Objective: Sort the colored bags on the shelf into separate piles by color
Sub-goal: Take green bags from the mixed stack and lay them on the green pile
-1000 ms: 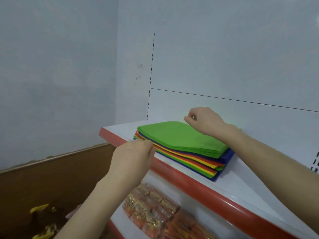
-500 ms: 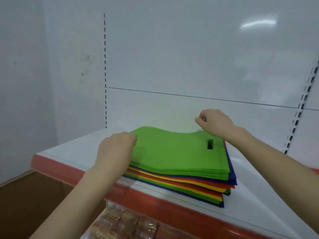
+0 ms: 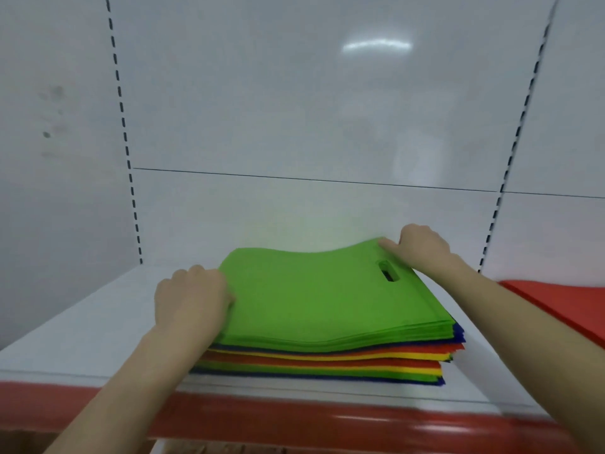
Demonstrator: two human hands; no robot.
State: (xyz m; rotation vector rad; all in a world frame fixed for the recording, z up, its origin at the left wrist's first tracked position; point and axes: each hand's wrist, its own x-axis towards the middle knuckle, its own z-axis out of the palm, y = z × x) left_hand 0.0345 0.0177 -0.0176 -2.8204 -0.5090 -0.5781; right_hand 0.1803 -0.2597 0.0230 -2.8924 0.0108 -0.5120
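**Both hands at the green layer of the bag stack**

A mixed stack of flat bags [image 3: 322, 363] lies on the white shelf [image 3: 82, 335], near its front, just behind the red front edge [image 3: 327, 424]. The top layer is a thick batch of green bags [image 3: 320, 299] with an oblong handle slot [image 3: 387, 271] near the right side. Beneath it, thin bands of blue, red, yellow and green show along the front side.

The left hand [image 3: 191, 299] sits against the left edge of the green bags, knuckles toward the camera and fingers curled close together. Their tips are hidden, so I cannot tell whether they clamp the layer.

The right hand [image 3: 422, 249] holds the far right corner of the green bags, thumb on top and the other fingers curled behind. The far edge there bows upward.

A separate pile of red bags [image 3: 563, 306] lies on the shelf to the right, well apart from the mixed stack. A glossy white back panel [image 3: 294, 109] with slotted uprights stands behind.
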